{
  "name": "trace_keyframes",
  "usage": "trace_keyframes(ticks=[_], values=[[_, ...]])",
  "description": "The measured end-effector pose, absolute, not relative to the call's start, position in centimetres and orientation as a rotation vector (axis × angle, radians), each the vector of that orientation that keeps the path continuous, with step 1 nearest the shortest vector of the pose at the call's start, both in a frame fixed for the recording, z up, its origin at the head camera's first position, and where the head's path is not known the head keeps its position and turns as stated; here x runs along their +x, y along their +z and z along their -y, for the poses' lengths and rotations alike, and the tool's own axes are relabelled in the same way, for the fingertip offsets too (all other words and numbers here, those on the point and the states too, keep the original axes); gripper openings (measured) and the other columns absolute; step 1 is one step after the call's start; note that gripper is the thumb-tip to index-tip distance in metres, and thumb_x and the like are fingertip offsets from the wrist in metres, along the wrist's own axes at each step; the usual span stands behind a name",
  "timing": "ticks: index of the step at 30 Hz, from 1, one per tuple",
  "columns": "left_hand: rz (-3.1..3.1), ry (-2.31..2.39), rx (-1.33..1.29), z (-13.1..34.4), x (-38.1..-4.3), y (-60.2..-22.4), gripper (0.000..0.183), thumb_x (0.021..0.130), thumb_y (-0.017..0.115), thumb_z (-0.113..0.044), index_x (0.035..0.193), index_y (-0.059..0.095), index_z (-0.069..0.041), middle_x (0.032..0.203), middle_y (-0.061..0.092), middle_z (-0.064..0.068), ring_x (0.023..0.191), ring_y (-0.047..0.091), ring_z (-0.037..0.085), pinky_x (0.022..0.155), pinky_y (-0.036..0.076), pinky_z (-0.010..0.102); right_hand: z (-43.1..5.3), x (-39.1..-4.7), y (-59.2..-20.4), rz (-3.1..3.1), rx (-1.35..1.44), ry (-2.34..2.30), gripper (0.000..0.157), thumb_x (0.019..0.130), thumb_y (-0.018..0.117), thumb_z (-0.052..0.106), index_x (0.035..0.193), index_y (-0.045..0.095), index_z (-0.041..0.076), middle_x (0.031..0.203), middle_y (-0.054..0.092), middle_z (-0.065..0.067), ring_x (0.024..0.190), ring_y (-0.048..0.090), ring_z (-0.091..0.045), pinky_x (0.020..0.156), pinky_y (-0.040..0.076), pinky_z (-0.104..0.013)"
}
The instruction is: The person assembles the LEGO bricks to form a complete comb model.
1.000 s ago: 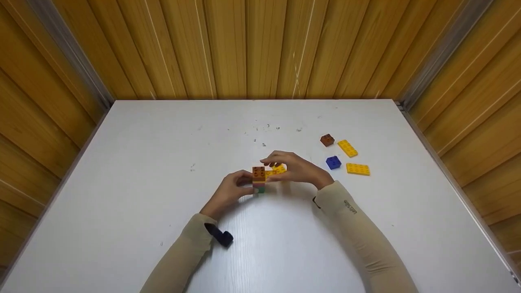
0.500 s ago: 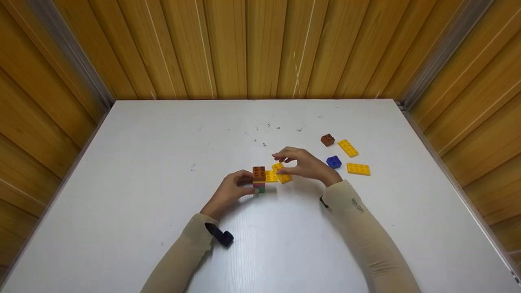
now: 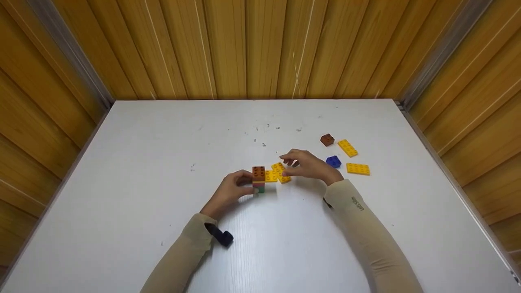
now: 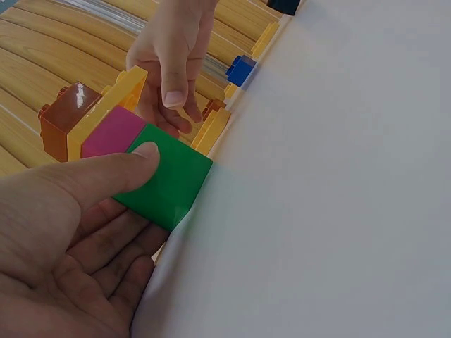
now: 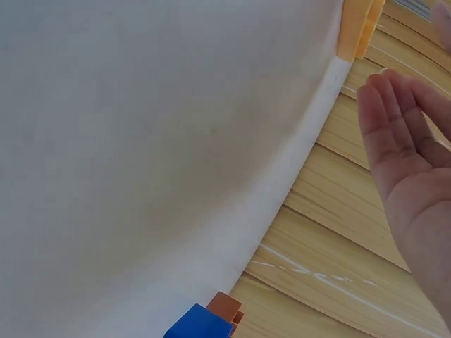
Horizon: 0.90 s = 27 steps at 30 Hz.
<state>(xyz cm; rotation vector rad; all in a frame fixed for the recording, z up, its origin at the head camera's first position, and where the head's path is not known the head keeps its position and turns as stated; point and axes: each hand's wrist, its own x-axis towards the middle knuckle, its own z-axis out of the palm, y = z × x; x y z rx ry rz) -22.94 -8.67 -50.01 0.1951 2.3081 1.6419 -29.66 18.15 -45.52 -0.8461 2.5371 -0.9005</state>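
Observation:
My left hand [image 3: 230, 189] grips a small upright stack of toy building bricks, its thumb on the green brick [image 4: 173, 172] at the bottom. Above the green come a pink brick [image 4: 113, 132], a yellow plate [image 3: 270, 176] jutting out to the right, and a brown brick [image 3: 259, 173] on top. A second yellow plate [image 3: 278, 167] lies on the table at an angle, overlapped by the jutting plate in the head view. Over that loose plate hovers my right hand [image 3: 307, 165], fingers loosely bent and thumb apart, with nothing seen between them.
To the right on the white table [image 3: 163, 142] lie another brown brick [image 3: 327, 140], a blue brick [image 3: 333, 162], a far yellow plate [image 3: 347, 148] and a nearer yellow plate [image 3: 358, 169]. Wood-panelled walls [image 3: 260, 49] enclose the table's back and sides.
My right hand has drawn back to the right from the stack, uncovering the jutting yellow plate and the loose one. My left hand and the stack have stayed in place.

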Motion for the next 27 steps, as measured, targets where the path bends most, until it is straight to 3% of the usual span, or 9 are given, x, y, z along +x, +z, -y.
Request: trace_keyframes(ticks=[8, 17, 27], values=[[-2.310, 1.647, 0.230, 8.8, -22.9, -50.0, 0.037, 0.082, 0.075, -0.008, 0.116, 0.061, -0.010, 0.121, 0.066, 0.007, 0.116, 0.060, 0.021, 0.106, 0.043, 0.040, -17.4, -29.9, -45.4, -2.529, -0.696, -0.764, 0.064, 0.084, 0.073, 0.034, 0.135, 0.053, 0.002, 0.111, 0.060, -0.010, 0.101, 0.054, -0.022, 0.097, 0.048, -0.040], [-2.323, 1.662, 0.290, 8.9, -22.9, -50.2, 0.038, 0.081, 0.075, -0.011, 0.116, 0.061, -0.008, 0.121, 0.065, 0.008, 0.116, 0.060, 0.023, 0.104, 0.045, 0.039, -16.6, -29.9, -45.7, -2.572, -0.666, -0.679, 0.062, 0.081, 0.076, 0.038, 0.128, 0.058, 0.002, 0.102, 0.057, -0.008, 0.093, 0.048, -0.020, 0.084, 0.044, -0.033], [-2.343, 1.646, 0.265, 8.8, -23.0, -50.1, 0.037, 0.081, 0.075, -0.009, 0.116, 0.062, -0.009, 0.120, 0.066, 0.008, 0.114, 0.061, 0.022, 0.104, 0.046, 0.039, -16.3, -30.0, -45.7, -2.549, -0.559, -0.673, 0.061, 0.082, 0.077, 0.030, 0.133, 0.055, 0.006, 0.110, 0.057, -0.008, 0.099, 0.048, -0.022, 0.093, 0.044, -0.038]])
